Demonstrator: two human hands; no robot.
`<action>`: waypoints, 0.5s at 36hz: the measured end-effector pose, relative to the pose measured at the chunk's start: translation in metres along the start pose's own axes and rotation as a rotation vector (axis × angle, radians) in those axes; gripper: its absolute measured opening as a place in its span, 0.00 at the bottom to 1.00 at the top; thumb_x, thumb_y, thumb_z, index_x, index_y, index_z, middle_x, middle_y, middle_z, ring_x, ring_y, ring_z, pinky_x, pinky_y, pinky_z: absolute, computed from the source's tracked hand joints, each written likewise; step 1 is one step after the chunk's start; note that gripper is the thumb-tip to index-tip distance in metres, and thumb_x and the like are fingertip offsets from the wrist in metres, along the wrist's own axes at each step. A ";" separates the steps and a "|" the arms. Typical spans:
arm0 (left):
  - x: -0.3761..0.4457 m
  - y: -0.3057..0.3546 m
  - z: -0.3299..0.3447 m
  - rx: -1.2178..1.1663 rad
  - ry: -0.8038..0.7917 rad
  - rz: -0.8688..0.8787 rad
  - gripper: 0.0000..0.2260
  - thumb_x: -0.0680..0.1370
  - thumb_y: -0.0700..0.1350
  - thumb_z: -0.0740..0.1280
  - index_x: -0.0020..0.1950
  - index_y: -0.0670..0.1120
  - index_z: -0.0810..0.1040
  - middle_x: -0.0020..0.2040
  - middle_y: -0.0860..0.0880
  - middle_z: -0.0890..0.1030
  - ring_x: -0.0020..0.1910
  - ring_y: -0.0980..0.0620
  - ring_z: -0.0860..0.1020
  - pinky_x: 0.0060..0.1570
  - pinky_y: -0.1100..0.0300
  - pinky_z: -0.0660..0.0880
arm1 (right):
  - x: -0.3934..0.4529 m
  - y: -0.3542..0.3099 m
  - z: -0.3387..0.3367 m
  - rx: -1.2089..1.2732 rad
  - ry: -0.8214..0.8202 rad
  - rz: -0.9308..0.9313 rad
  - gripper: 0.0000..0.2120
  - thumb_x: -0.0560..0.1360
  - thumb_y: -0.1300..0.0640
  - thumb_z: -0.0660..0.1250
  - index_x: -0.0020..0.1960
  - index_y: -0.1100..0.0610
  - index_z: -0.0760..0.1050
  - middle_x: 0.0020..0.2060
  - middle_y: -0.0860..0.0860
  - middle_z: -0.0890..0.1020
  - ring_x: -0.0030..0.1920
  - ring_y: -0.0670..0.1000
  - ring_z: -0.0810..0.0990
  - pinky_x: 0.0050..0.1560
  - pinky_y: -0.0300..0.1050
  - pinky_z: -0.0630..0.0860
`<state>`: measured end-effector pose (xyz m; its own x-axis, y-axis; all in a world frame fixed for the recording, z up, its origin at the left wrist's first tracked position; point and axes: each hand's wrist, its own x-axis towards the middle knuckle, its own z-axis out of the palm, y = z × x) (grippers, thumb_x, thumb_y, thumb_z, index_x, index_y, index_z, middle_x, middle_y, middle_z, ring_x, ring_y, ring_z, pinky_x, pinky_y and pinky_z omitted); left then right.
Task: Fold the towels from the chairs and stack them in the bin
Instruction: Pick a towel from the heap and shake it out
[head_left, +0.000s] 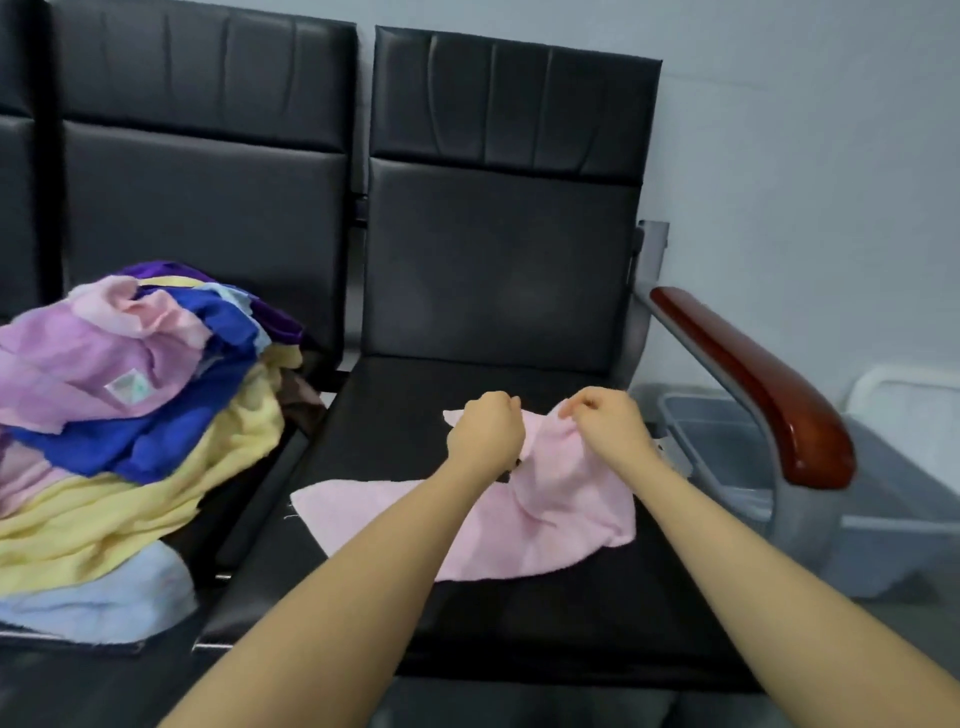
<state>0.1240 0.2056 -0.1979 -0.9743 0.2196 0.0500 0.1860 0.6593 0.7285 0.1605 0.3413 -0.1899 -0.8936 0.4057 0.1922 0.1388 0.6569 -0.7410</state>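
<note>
A pink towel (561, 519) of soft, napped terry lies rumpled on the flat black seat of the right-hand chair (498, 249). Its near portion spreads in an irregular fan shape; its far edge is lifted off the seat.

The left hand (485, 431) is curled into a fist and grips the far edge of the pink towel at its left corner. The right hand (610, 418) pinches the same edge just beside it, fingers curled round a raised fold of cloth. Both forearms are bare.

The chair upholstery is smooth black leatherette with stitched vertical panels on the upper backrest. A glossy, rounded red-brown wooden armrest (753, 384) sits on a grey metal frame at the right side.

On the adjoining seat to the left rests a loose pile of towels (135, 415): lilac, pink, blue, purple, pale yellow and light blue, all crumpled.

A grey, translucent plastic bin (727, 447) with a rectangular rim stands on the floor beyond the armrest.
</note>
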 end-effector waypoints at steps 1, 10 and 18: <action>0.001 -0.006 0.003 0.078 -0.007 -0.052 0.10 0.81 0.43 0.56 0.48 0.39 0.74 0.49 0.42 0.81 0.42 0.44 0.80 0.40 0.54 0.73 | -0.003 0.005 0.002 -0.006 -0.047 0.019 0.17 0.74 0.66 0.57 0.36 0.52 0.80 0.44 0.48 0.82 0.52 0.51 0.78 0.56 0.46 0.73; -0.004 -0.033 0.045 0.428 -0.133 -0.063 0.15 0.78 0.55 0.60 0.56 0.46 0.75 0.59 0.46 0.73 0.59 0.44 0.69 0.57 0.55 0.62 | -0.019 0.046 0.019 -0.659 0.039 0.050 0.23 0.78 0.46 0.59 0.66 0.60 0.65 0.62 0.58 0.74 0.62 0.60 0.72 0.61 0.53 0.67; -0.001 -0.020 0.070 0.422 -0.186 0.006 0.10 0.77 0.44 0.59 0.53 0.45 0.77 0.53 0.46 0.78 0.56 0.45 0.72 0.50 0.56 0.61 | -0.024 0.066 0.022 -0.591 -0.112 0.071 0.08 0.79 0.47 0.57 0.48 0.52 0.70 0.51 0.54 0.77 0.58 0.59 0.72 0.58 0.52 0.64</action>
<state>0.1298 0.2429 -0.2600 -0.9408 0.3245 -0.0979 0.2649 0.8842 0.3847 0.1812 0.3607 -0.2575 -0.9084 0.4134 0.0630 0.3849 0.8853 -0.2609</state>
